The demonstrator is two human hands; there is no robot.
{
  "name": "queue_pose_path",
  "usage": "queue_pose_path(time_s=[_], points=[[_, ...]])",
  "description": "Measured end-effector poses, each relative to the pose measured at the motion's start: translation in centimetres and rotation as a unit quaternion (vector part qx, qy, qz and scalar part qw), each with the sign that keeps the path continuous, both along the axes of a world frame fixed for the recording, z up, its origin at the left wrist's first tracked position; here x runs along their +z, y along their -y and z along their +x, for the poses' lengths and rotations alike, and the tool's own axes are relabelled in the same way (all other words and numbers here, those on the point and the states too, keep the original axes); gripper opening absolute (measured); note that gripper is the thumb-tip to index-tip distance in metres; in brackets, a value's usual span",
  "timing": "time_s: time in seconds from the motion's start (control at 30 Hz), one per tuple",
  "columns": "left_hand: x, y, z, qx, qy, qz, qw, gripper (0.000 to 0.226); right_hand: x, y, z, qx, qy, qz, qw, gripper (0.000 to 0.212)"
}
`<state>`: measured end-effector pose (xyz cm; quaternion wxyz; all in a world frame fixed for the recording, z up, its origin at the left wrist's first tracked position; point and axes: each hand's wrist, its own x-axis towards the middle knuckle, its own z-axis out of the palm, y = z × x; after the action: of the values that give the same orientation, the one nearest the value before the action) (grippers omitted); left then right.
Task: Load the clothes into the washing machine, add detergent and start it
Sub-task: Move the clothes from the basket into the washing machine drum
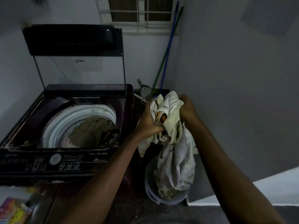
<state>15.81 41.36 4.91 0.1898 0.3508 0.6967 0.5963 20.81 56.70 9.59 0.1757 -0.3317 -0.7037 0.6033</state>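
Observation:
A dark top-loading washing machine [53,159] stands at the left with its lid [72,41] raised. Olive-brown clothes [90,131] lie in its white drum. To the right of the machine, both hands hold up a bunched white garment [174,159] with faint print. My left hand [148,122] grips its left side and my right hand [187,107] grips its top right. The cloth's lower end hangs down into a pale laundry basket [150,191] on the floor. A colourful detergent packet [14,210] lies at the bottom left.
A green and a blue broom handle [168,49] lean in the corner under a barred window [140,13]. A tap fitting [144,91] sits behind the basket. The grey wall runs close along the right side. The machine's control panel [55,160] faces me.

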Motion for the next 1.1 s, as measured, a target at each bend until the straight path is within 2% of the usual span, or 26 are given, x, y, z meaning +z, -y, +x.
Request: queue_pose_path(time_s=[0.07, 0.13, 0.17, 0.3, 0.4, 0.5, 0.57, 0.63, 0.67, 0.73, 0.77, 0.8, 0.83, 0.97, 1.03, 1.1], points=[[-0.2, 0.3, -0.5, -0.058, -0.001, -0.038, 0.998, 0.135, 0.6, 0.4, -0.1, 0.049, 0.045, 0.010, 0.998, 0.028], [-0.5, 0.4, -0.5, -0.039, -0.004, -0.080, 0.996, 0.147, 1.2, 0.5, 0.3, 0.098, 0.074, 0.033, 0.992, 0.014], [-0.5, 0.2, -0.3, -0.009, -0.006, -0.086, 0.996, 0.146, 1.4, 0.6, 0.5, 0.115, 0.075, 0.036, 0.990, 0.018], [-0.1, -0.4, 0.5, 0.140, -0.048, -0.062, 0.987, 0.104, 1.8, 1.0, 1.6, 0.216, 0.058, 0.019, 0.974, 0.040], [0.3, -0.3, 0.1, 0.190, -0.104, -0.073, 0.974, 0.088, 2.1, 0.0, 2.5, 0.293, 0.017, -0.042, 0.955, 0.042], [1.1, -0.2, -0.5, 0.225, -0.116, -0.061, 0.965, 0.072, 1.0, -2.4, 3.7, 0.345, -0.030, -0.118, 0.931, 0.069], [2.2, 0.0, -1.2, 0.262, -0.109, -0.035, 0.958, 0.066, -0.9, -3.9, 4.9, 0.332, -0.043, -0.112, 0.936, 0.075], [3.9, 0.3, -1.7, 0.286, -0.082, 0.000, 0.955, 0.066, -3.5, -4.5, 6.5, 0.266, -0.013, -0.056, 0.962, 0.070], [4.8, 0.3, -2.0, 0.289, -0.065, 0.021, 0.955, 0.064, -4.8, -4.2, 7.1, 0.230, 0.020, -0.030, 0.972, 0.079], [6.7, 0.4, -2.2, 0.286, -0.046, 0.057, 0.955, 0.054, -7.4, -2.6, 7.4, 0.194, 0.064, -0.001, 0.979, 0.120], [7.5, 0.5, -2.2, 0.285, -0.036, 0.071, 0.955, 0.050, -8.8, -1.4, 7.0, 0.190, 0.067, 0.022, 0.979, 0.134], [8.3, 0.5, -2.2, 0.278, -0.021, 0.085, 0.956, 0.048, -9.9, -0.3, 6.4, 0.184, 0.056, 0.047, 0.980, 0.137], [8.9, 0.5, -2.1, 0.268, -0.007, 0.101, 0.958, 0.045, -10.9, 0.8, 5.5, 0.175, 0.030, 0.062, 0.982, 0.130], [9.5, 1.2, -1.9, 0.253, 0.003, 0.139, 0.957, 0.040, -12.2, 2.7, 2.9, 0.073, -0.033, 0.041, 0.996, 0.040], [9.0, 2.3, -2.5, 0.282, 0.005, 0.121, 0.952, 0.045, -11.7, 1.9, 3.0, -0.005, -0.048, 0.054, 0.997, 0.027], [7.9, 3.5, -3.5, 0.322, -0.002, 0.073, 0.944, 0.057, -10.1, 0.4, 4.0, -0.062, -0.089, 0.026, 0.994, 0.017]])
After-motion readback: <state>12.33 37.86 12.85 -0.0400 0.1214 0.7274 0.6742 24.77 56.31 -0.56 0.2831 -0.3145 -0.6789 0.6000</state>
